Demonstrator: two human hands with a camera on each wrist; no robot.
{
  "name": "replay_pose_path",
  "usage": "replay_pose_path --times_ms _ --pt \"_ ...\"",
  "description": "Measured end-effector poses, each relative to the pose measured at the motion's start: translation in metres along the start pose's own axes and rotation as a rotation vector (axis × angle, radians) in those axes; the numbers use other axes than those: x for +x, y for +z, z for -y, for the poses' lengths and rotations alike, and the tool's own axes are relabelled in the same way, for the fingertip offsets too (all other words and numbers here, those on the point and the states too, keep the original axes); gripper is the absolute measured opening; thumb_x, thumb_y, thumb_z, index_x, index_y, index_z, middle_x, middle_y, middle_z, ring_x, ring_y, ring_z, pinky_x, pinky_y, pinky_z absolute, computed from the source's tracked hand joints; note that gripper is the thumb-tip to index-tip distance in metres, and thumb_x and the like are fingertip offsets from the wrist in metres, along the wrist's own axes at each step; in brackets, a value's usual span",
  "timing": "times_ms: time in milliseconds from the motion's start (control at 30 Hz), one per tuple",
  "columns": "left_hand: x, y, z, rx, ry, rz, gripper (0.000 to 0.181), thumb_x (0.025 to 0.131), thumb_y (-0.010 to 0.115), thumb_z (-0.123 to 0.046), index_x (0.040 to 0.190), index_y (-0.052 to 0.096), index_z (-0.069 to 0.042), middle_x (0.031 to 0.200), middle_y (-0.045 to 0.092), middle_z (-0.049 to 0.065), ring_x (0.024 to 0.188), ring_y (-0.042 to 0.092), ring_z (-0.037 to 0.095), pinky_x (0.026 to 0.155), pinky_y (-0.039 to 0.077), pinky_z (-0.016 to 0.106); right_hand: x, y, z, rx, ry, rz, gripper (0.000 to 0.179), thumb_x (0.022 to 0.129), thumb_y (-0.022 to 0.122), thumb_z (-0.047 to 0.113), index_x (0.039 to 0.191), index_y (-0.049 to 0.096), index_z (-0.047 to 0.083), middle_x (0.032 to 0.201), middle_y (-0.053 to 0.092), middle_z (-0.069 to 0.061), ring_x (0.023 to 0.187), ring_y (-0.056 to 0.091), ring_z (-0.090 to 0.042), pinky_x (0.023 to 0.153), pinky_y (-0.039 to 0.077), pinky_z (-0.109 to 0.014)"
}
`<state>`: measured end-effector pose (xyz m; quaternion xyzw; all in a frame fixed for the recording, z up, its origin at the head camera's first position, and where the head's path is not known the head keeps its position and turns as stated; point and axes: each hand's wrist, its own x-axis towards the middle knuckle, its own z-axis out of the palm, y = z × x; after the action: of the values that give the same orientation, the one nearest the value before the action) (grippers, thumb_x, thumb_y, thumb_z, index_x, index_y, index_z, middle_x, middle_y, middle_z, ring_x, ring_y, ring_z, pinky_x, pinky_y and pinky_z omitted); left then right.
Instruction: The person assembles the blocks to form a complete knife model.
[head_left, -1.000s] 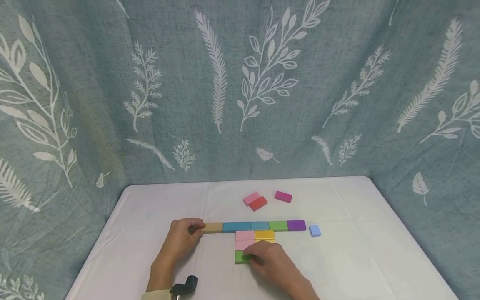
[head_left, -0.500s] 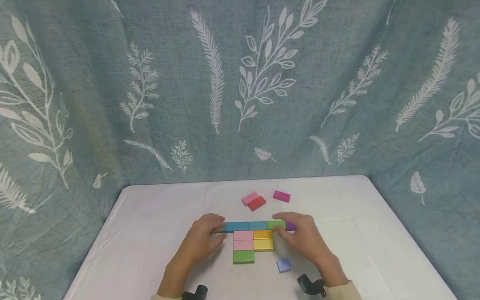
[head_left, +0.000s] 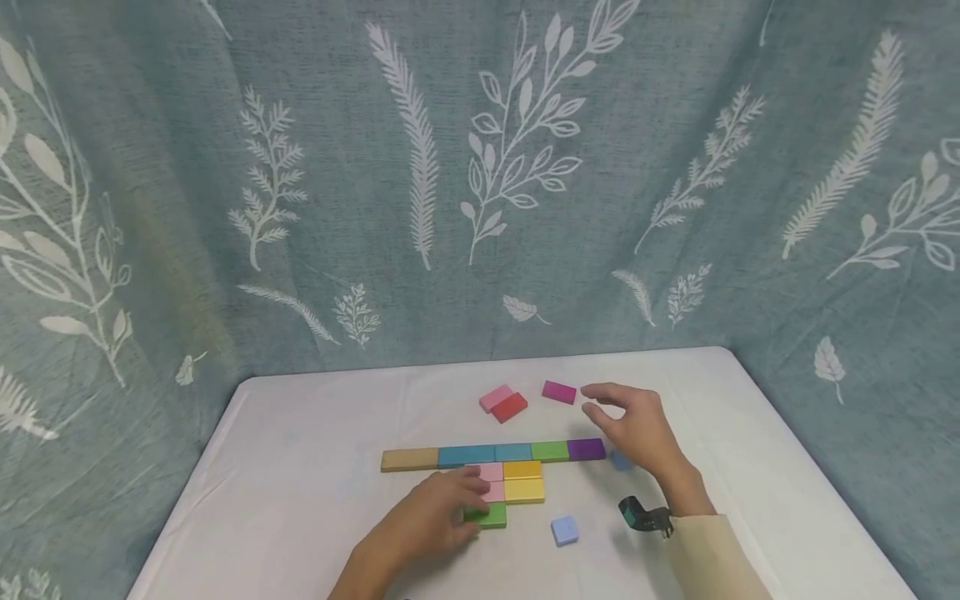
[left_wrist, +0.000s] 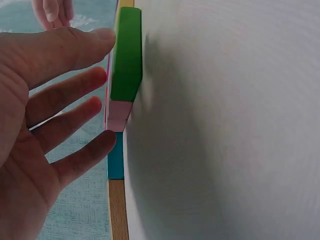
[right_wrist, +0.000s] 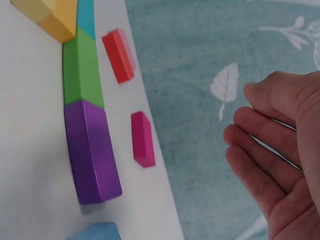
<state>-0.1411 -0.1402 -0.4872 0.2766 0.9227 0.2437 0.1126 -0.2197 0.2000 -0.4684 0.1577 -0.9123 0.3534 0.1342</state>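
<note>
My left hand (head_left: pixel 431 517) hovers over the left side of the green block (head_left: pixel 491 516) and two pink blocks (head_left: pixel 493 472), fingers spread. In the left wrist view its thumb tip overlaps the edge of the green block (left_wrist: pixel 127 55), with nothing in the grasp. To the right, my right hand (head_left: pixel 636 425) is raised, thumb and fingers apart and holding nothing. Its fingertips come close to a magenta block (head_left: pixel 559 392) in the head view. Below that hand, a light blue block (head_left: pixel 621 460) is partly covered.
A straight row runs from a tan block (head_left: pixel 409 460) through blue and green to a purple block (head_left: pixel 587 450). Two yellow blocks (head_left: pixel 523 490) adjoin the pinks. Another light blue block (head_left: pixel 565 531) lies apart. Behind sit pink and red blocks (head_left: pixel 510 407) on the white table (head_left: pixel 315 433).
My right hand has gone from the lower green block to the row, then up and right beside the magenta block. My left hand has left the tan end and come down to the green block.
</note>
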Motion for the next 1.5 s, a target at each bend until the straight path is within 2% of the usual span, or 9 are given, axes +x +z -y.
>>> replay_pose_path --times_ms 133,267,367,633,867,1067,1300,1500 --pt "0.000 0.001 -0.002 0.021 -0.015 0.007 0.026 0.093 0.086 -0.018 0.119 0.086 -0.022 0.142 0.074 -0.007 0.146 0.061 0.025 0.123 0.052 0.054 0.007 0.001 -0.012 0.034 0.037 0.017 0.027 0.101 0.079 0.016 0.126 0.080 0.006 0.124 0.082 -0.011 0.120 0.078 -0.036 0.103 0.064 -0.059" --pt "0.000 0.002 -0.002 0.027 0.006 -0.010 0.023 0.093 0.086 -0.015 0.115 0.086 -0.020 0.141 0.076 -0.005 0.145 0.062 0.026 0.122 0.053 0.053 0.013 0.003 -0.022 0.079 0.083 0.033 0.028 0.103 0.078 0.017 0.128 0.079 0.005 0.125 0.082 -0.012 0.121 0.077 -0.037 0.105 0.064 -0.060" --pt "0.001 0.002 -0.002 0.017 0.016 -0.019 0.022 0.092 0.087 -0.013 0.113 0.087 -0.019 0.139 0.077 -0.005 0.144 0.063 0.026 0.122 0.053 0.052 0.018 0.006 -0.028 0.103 0.090 0.032 0.029 0.103 0.078 0.017 0.129 0.078 0.004 0.126 0.082 -0.013 0.122 0.077 -0.037 0.105 0.063 -0.059" --pt "0.003 0.005 -0.001 -0.015 -0.004 -0.009 0.023 0.092 0.087 -0.010 0.112 0.087 -0.020 0.136 0.078 -0.005 0.146 0.063 0.025 0.122 0.053 0.052 0.034 0.019 -0.040 0.151 0.097 0.054 0.032 0.101 0.078 0.013 0.131 0.077 0.002 0.128 0.080 -0.015 0.122 0.077 -0.038 0.106 0.063 -0.057" --pt "0.002 0.007 0.000 -0.006 0.025 -0.033 0.021 0.092 0.087 -0.009 0.111 0.087 -0.019 0.135 0.079 -0.004 0.145 0.064 0.026 0.121 0.053 0.052 0.047 0.032 -0.048 0.215 0.158 0.094 0.037 0.099 0.080 0.012 0.133 0.075 0.000 0.132 0.078 -0.018 0.126 0.075 -0.039 0.110 0.061 -0.056" --pt "0.002 0.006 -0.002 0.001 0.021 -0.035 0.020 0.093 0.087 -0.010 0.111 0.087 -0.019 0.134 0.079 -0.006 0.145 0.064 0.025 0.122 0.053 0.053 0.050 0.043 -0.056 0.225 0.228 0.139 0.040 0.097 0.081 0.010 0.135 0.074 0.003 0.134 0.078 -0.016 0.125 0.075 -0.037 0.111 0.061 -0.055" --pt "0.001 0.006 -0.004 0.000 0.010 -0.040 0.020 0.092 0.087 -0.010 0.111 0.087 -0.019 0.134 0.079 -0.005 0.144 0.064 0.025 0.122 0.053 0.053 0.051 0.051 -0.060 0.167 0.215 0.163 0.037 0.098 0.080 0.006 0.135 0.075 0.005 0.134 0.078 -0.014 0.125 0.075 -0.035 0.114 0.059 -0.055" --pt "0.001 0.006 -0.005 -0.011 -0.024 -0.030 0.021 0.093 0.087 -0.012 0.111 0.087 -0.021 0.136 0.078 -0.007 0.146 0.062 0.025 0.122 0.052 0.054 0.052 0.051 -0.059 0.123 0.223 0.179 0.037 0.098 0.080 0.006 0.135 0.076 0.008 0.135 0.078 -0.012 0.129 0.073 -0.035 0.115 0.058 -0.055"
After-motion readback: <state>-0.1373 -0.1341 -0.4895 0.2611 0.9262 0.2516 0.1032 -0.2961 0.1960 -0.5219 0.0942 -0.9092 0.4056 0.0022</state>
